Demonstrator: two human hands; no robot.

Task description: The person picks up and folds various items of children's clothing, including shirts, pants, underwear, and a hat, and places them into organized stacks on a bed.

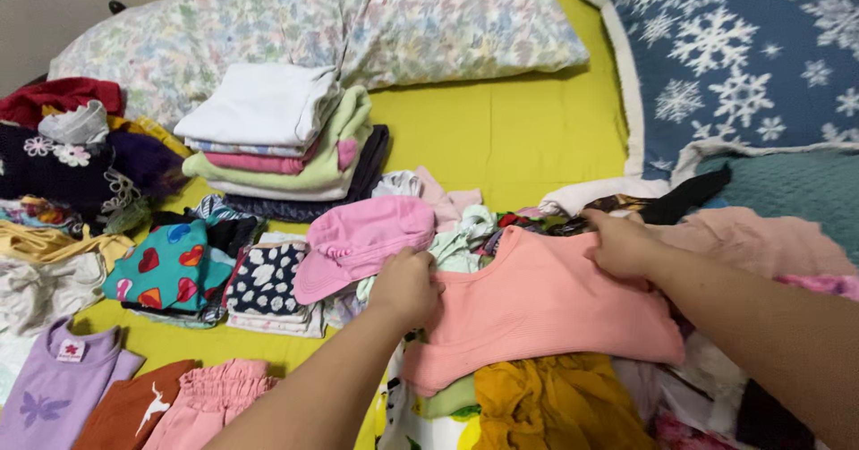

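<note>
Left hand [407, 284] and right hand [619, 244] apparently pinch salmon top [546, 311] at its shoulders.

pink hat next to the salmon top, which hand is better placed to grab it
Left, likely. The left hand grips the salmon top right beside the pink hat; the right hand holds its far shoulder.

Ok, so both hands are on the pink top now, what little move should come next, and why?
Probably lift the salmon-pink top clear of the heap. The left hand and right hand already pinch its two shoulders, but it lies rumpled over a mustard garment and other loose clothes, so it likely can't be smoothed flat where it is.
</note>
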